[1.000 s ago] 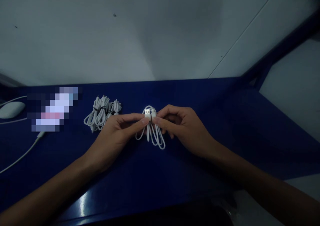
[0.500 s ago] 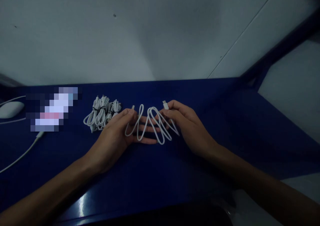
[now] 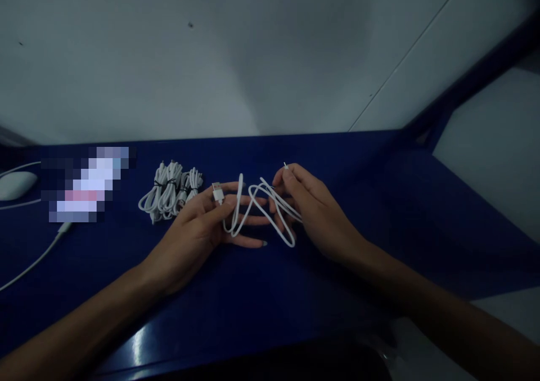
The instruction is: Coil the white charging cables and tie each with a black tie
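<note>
A white USB cable [image 3: 240,192] hangs in loose zigzag loops between my two hands, above the blue table. My left hand [image 3: 196,226] holds its USB-A plug [image 3: 218,194] under the thumb against the index finger; the other fingers stretch out to the right beneath the loops. Between thumb and forefinger, my right hand [image 3: 323,212] pinches the cable's other end, with a small tip [image 3: 286,166] poking out above. Some loops run into the right palm, where they are partly hidden. Behind my left hand lie several white cable bundles [image 3: 171,187], tied with black ties.
The blue table [image 3: 253,302] meets a pale wall [image 3: 253,60] at the back. On the left are a pixelated lit device [image 3: 90,184] with a white cord [image 3: 37,265] plugged in, and a white mouse-like object [image 3: 17,185].
My left thumb has slid down, turning the USB-A plug flat into view. The right hand has tilted its plug, so only the tip shows. The loops have shifted and spread.
</note>
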Action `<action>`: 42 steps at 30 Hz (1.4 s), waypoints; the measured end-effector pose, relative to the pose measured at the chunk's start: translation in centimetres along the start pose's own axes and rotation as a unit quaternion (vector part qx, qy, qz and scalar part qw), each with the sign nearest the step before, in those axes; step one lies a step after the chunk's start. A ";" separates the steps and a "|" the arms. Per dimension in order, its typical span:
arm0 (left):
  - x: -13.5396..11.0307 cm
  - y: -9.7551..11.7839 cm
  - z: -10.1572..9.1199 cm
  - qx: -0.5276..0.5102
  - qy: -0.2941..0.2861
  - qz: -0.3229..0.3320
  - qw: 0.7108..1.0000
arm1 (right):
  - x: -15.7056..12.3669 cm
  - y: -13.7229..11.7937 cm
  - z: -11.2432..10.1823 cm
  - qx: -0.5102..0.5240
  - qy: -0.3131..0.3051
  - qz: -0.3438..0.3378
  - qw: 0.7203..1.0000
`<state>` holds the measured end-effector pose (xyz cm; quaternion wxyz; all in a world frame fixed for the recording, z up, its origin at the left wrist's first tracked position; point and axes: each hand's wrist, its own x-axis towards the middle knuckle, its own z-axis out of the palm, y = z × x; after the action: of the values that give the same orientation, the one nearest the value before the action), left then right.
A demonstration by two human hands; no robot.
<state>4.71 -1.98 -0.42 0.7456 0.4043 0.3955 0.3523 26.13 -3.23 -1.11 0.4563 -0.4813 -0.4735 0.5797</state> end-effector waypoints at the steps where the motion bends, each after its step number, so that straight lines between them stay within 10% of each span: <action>1: 0.0 0.0 0.0 -0.002 -0.004 -0.006 1.000 | 0.0 0.0 0.0 -0.006 0.002 0.004 1.000; 23: 0.3 -0.1 -1.2 -0.121 -0.130 -0.118 0.977 | -0.2 -0.4 0.1 0.053 -0.008 0.082 0.995; 42: 0.2 0.0 -1.5 -0.120 -0.166 -0.049 0.978 | -0.1 -1.2 -0.1 0.087 -0.063 0.095 0.990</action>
<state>3.45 -1.30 -1.03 0.8601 0.3452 0.2408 0.2881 26.31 -3.12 0.03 0.4085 -0.4449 -0.4012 0.6886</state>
